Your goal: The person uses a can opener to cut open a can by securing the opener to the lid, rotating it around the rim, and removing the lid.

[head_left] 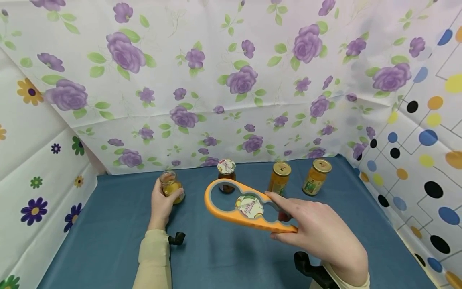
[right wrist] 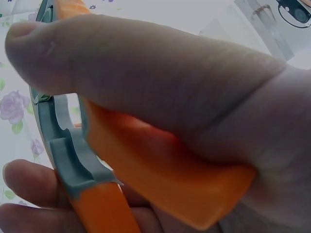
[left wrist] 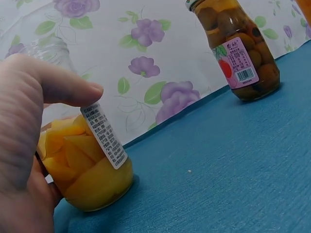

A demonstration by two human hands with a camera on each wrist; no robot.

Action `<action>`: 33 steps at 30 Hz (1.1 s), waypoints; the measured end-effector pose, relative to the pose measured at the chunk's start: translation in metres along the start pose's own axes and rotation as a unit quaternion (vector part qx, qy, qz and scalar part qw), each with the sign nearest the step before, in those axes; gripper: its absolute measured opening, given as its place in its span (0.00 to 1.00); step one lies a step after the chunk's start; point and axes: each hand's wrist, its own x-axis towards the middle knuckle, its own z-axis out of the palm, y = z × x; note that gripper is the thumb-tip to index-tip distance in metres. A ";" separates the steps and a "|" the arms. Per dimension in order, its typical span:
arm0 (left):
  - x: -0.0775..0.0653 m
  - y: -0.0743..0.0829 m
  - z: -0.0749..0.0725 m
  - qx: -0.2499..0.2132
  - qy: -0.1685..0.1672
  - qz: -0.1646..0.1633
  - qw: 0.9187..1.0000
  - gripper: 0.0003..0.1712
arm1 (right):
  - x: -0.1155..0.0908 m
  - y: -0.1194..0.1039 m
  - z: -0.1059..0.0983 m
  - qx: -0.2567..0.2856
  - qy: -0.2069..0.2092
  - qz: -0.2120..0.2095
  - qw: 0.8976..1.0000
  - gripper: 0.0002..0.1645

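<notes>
My left hand grips a glass jar of yellow fruit pieces at the left of the table. Its mouth is uncovered, and in the left wrist view the thumb lies over the upper end of a white printed label. In my right hand is an orange and grey jar opener, held above the table by its two handles. A patterned white lid sits within the opener's middle opening. The right wrist view shows the thumb across one orange handle, with fingers around the other side.
Behind the opener stands a dark fruit jar with a patterned lid. Two gold-lidded jars are at the back right. A blue cloth covers the table, and flowered sheets hang along its back and sides.
</notes>
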 end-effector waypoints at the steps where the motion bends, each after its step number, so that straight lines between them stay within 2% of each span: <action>1: -0.001 -0.001 -0.001 0.005 -0.005 0.000 1.000 0.39 | 0.000 0.000 0.000 0.000 0.000 -0.001 1.000 0.52; 3: -0.002 -0.002 -0.003 0.013 -0.016 -0.001 1.000 0.40 | -0.001 0.000 0.001 -0.001 0.001 -0.005 1.000 0.52; 6: -0.005 -0.005 -0.006 0.020 -0.027 0.001 0.999 0.48 | -0.002 -0.001 0.002 -0.004 0.004 -0.010 1.000 0.52; 10: -0.006 -0.007 -0.009 0.020 -0.032 0.004 0.999 0.62 | -0.003 -0.001 0.003 -0.006 0.011 -0.012 1.000 0.51; 13: -0.006 -0.004 -0.011 0.022 -0.027 0.005 0.999 0.67 | -0.003 -0.001 0.003 -0.006 0.013 -0.013 1.000 0.51; 19: -0.008 0.011 -0.016 -0.008 0.007 0.047 0.999 0.70 | -0.004 -0.001 0.002 -0.006 0.015 -0.016 1.000 0.51; 23: -0.012 0.032 -0.021 -0.063 0.037 0.074 0.995 0.69 | -0.004 -0.001 0.001 -0.008 0.018 -0.017 1.000 0.51; 26: -0.017 0.053 -0.025 -0.123 0.057 0.107 0.985 0.69 | -0.004 -0.001 0.000 -0.005 0.015 -0.014 1.000 0.51; 29: -0.024 0.076 -0.027 -0.182 0.070 0.151 0.969 0.68 | -0.003 -0.002 0.000 0.001 0.011 -0.014 1.000 0.51; 31: -0.029 0.092 -0.025 -0.232 0.073 0.183 0.952 0.66 | -0.003 -0.002 0.000 0.003 0.012 -0.016 1.000 0.51; 33: -0.037 0.109 -0.020 -0.298 0.062 0.211 0.929 0.61 | -0.003 -0.002 0.001 0.004 0.014 -0.018 1.000 0.51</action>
